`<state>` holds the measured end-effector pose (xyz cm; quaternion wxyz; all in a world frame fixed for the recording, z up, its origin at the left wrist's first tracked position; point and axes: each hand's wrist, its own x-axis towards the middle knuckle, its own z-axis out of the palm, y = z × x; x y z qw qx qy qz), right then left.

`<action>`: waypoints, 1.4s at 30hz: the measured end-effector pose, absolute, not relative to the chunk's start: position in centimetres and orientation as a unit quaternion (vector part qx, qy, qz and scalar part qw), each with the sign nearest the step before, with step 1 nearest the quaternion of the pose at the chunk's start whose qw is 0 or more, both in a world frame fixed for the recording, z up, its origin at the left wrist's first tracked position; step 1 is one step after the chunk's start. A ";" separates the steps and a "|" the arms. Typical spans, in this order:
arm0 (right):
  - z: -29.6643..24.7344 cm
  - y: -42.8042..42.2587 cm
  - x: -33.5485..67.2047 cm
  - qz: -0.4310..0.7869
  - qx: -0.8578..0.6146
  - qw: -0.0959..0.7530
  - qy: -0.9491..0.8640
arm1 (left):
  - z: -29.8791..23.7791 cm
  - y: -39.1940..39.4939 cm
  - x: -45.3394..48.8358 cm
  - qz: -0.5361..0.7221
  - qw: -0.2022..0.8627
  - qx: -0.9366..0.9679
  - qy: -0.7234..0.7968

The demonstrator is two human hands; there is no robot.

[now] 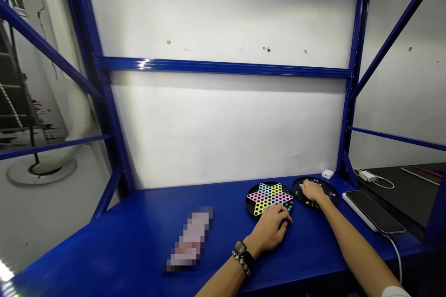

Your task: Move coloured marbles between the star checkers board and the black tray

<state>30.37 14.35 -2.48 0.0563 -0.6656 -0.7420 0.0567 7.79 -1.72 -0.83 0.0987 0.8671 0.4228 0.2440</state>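
A Chinese checkers board lies on the blue shelf, a star of yellow, blue and pink points set in a round black base. My left hand rests over the board's near edge, palm down, fingers spread and holding nothing. Right of the board sits a round black tray with small coloured pieces scattered in it. Into this tray reaches my right hand, its fingers bent together with the tips low at the tray's surface. Whatever lies between those fingertips is too small to make out. Small pieces also show along the board's right rim.
On the blue shelf, a blurred pale oblong thing lies to the left. A phone rests on a white block with a cable at right. A small white case stands behind the tray. Blue posts frame the back wall.
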 end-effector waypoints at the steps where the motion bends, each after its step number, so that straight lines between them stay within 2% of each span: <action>1: -2.5 14.5 30.6 0.059 -0.664 0.054 -0.744 | -0.8 -1.7 7.8 0.245 0.100 0.867 0.423; 9: -2.9 14.9 31.1 0.070 -0.644 0.052 -0.760 | -1.2 -1.5 7.7 0.248 0.091 0.869 0.417; 15: -1.9 13.8 31.4 0.082 -0.615 0.187 -0.762 | -0.5 -1.5 7.5 0.305 0.097 0.855 0.408; 20: -0.7 11.5 26.3 0.088 -0.526 0.286 -0.796 | 0.4 -0.6 6.4 0.442 0.011 0.776 0.450; 24: -0.6 7.6 20.2 0.091 -0.416 0.242 -0.872 | 0.9 0.1 4.8 0.526 -0.059 0.695 0.487; 29: -0.9 4.4 17.6 0.023 -0.353 0.118 -0.928 | 1.1 0.1 4.2 0.548 -0.078 0.673 0.491; 42: -0.6 3.8 17.4 -0.002 -0.357 0.120 -0.926 | 1.1 -0.4 5.0 0.514 -0.064 0.708 0.479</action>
